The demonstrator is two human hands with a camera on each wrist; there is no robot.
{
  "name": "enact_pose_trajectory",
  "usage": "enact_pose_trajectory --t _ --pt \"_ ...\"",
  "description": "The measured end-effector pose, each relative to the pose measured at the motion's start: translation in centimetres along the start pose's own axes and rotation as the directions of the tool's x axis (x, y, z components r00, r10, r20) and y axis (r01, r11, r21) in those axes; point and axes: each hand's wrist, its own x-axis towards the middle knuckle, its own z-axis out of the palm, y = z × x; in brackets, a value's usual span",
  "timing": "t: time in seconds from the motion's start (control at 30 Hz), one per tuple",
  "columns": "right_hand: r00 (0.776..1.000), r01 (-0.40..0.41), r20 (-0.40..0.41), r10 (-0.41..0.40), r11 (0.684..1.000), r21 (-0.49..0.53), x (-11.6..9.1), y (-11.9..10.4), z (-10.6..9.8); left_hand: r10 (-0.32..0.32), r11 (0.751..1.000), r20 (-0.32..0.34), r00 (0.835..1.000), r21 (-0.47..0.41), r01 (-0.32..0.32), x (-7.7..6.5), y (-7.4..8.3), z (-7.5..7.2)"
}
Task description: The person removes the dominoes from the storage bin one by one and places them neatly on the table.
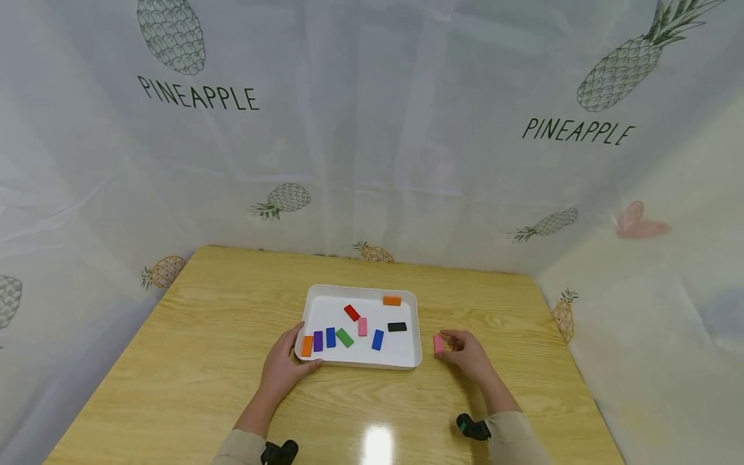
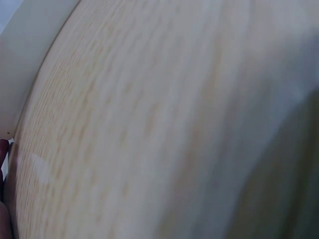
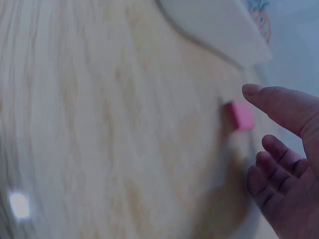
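A white tray point(image 1: 360, 359) lies on the table, with several coloured blocks spread across its floor. My left hand point(image 1: 285, 368) grips the tray's front left corner, fingers along the left wall and thumb at the front wall. To the right of the tray, a pink block point(image 1: 438, 344) stands on the wood. My right hand point(image 1: 469, 355) is around this block, thumb and forefinger spread at its two ends. In the right wrist view, the pink block point(image 3: 240, 116) shows in the gap between the thumb and the other fingers.
Inside the tray are an orange block point(image 1: 392, 301), a black block point(image 1: 397, 327), a green block point(image 1: 345, 338) and others in red, blue, purple and pink. The wooden table point(image 1: 232, 290) ends at a pineapple-print curtain point(image 1: 372, 161) behind.
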Motion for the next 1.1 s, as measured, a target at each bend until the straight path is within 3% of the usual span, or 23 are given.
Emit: enact_pose_trajectory --t 0.1,0.27,0.47,0.77,1.1 --pt "1.000 0.007 -0.006 -0.007 1.000 -0.006 -0.1 -1.3 0.0 -0.001 1.000 -0.002 1.000 0.002 0.001 0.0 -0.1 0.1" --pt "1.000 0.026 -0.003 -0.026 0.996 0.081 -0.4 -4.1 0.5 -0.006 1.000 0.003 1.000 0.001 0.006 -0.1 -0.1 0.0" --pt "0.999 0.046 0.008 -0.047 0.991 0.129 -0.2 -6.3 2.3 -0.012 1.000 0.006 1.000 0.012 0.012 -0.1 -0.1 -0.1" --pt "0.996 0.062 0.050 -0.074 0.977 0.203 0.6 -8.5 5.1 -0.006 1.000 -0.002 1.000 0.005 0.006 -0.1 -0.2 -0.1" --pt "0.986 0.092 0.122 -0.116 0.978 0.188 1.6 -8.9 7.4 0.040 0.999 -0.028 0.999 -0.016 -0.041 -0.2 -0.1 -0.1"
